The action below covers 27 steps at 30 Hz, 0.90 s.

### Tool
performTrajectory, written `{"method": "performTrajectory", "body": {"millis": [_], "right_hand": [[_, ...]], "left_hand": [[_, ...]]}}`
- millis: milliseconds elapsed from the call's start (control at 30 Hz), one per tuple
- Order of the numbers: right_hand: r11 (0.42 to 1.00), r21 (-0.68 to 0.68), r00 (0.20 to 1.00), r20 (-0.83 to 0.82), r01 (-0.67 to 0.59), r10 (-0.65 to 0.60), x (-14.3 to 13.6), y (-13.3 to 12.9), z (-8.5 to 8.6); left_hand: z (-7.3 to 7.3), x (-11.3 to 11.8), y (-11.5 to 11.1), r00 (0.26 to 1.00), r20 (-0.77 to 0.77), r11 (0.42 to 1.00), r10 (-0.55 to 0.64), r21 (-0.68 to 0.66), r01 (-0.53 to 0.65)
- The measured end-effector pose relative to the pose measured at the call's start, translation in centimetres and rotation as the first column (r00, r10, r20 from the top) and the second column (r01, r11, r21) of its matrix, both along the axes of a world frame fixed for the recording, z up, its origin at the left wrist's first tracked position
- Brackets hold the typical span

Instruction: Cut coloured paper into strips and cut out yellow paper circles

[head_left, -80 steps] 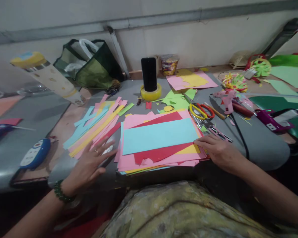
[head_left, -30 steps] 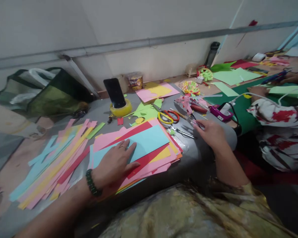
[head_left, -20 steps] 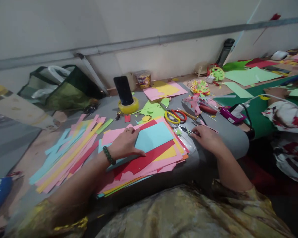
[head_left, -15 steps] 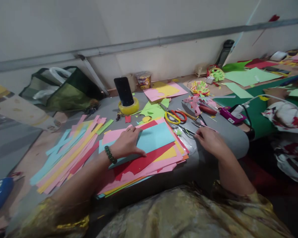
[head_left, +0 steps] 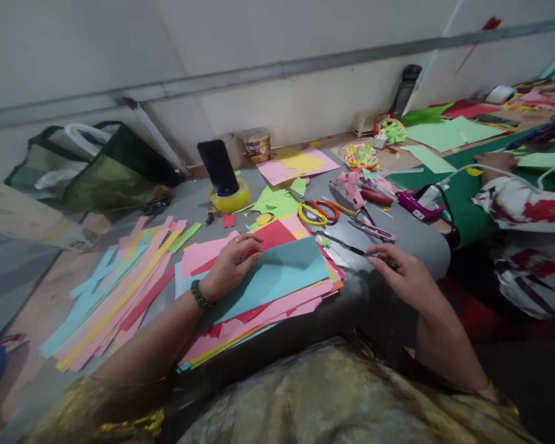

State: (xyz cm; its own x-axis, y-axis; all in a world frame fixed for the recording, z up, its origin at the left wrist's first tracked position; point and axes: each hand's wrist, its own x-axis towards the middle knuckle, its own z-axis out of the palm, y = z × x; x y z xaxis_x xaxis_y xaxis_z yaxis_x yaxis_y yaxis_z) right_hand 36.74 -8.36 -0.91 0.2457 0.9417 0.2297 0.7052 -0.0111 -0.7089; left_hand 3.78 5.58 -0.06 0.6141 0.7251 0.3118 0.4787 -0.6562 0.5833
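Two hands over a grey surface (head_left: 407, 243) strewn with coloured paper. Left hand (head_left: 229, 265) flat on a blue sheet (head_left: 277, 277), fingers (head_left: 250, 253) loosely spread and pressing its far edge, gripping nothing. Blue sheet on top of a paper stack (head_left: 277, 305) of pink, red and yellow sheets, at the near edge of the surface, mid-way along. Green bead bracelet (head_left: 198, 296) on the left wrist. Right hand (head_left: 404, 277) near the right end of the surface, just off the stack's right side, fingers (head_left: 382, 256) curled and drawn together at a thin dark tool (head_left: 345, 246) lying on clear plastic; cannot tell whether actually pinched. Paper strips (head_left: 115, 287) in pink, yellow, blue and red fanned out toward the left end, well apart from the right hand. Phone (head_left: 218, 166) upright in a yellow tape roll (head_left: 229, 198) at the far edge. Snack cup (head_left: 256, 145) just beside, against the wall. Green scraps (head_left: 275, 202) between the tape roll and the scissors (head_left: 315, 211) with yellow and red handles. Pink glue gun (head_left: 351, 185) and purple glue gun (head_left: 414, 205) toward the far right corner. Green bag (head_left: 97, 166) at the far left. A co-worker's sleeve (head_left: 522, 203), white with red blotches, at the right, resting on a green board (head_left: 425, 179).
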Motion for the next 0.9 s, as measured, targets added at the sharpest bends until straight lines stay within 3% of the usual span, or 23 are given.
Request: {"method": "performTrajectory", "body": {"millis": [133,467,667,900], "right_hand": [[0.992,-0.018,0.989,-0.08,-0.125,0.123,-0.8,0.0,0.2],[0.941,-0.155,0.951,-0.123,-0.302,0.285,-0.5,0.1,0.1],[0.953,-0.173,0.968,-0.069,-0.249,0.241,0.2,0.2,0.1],[0.977,-0.147,0.988,-0.032,-0.151,0.148,1.1,0.1,-0.2]], "left_hand": [[-0.1,-0.2,-0.1,0.998,-0.034,0.997,0.047,0.057,-0.045],[-0.6,0.0,-0.1,0.954,-0.285,0.99,0.093,0.127,-0.059],[-0.2,0.1,-0.8,0.95,-0.298,0.989,0.092,0.139,-0.052],[0.1,-0.2,-0.6,0.944,-0.301,0.965,0.133,0.258,-0.054]]}}
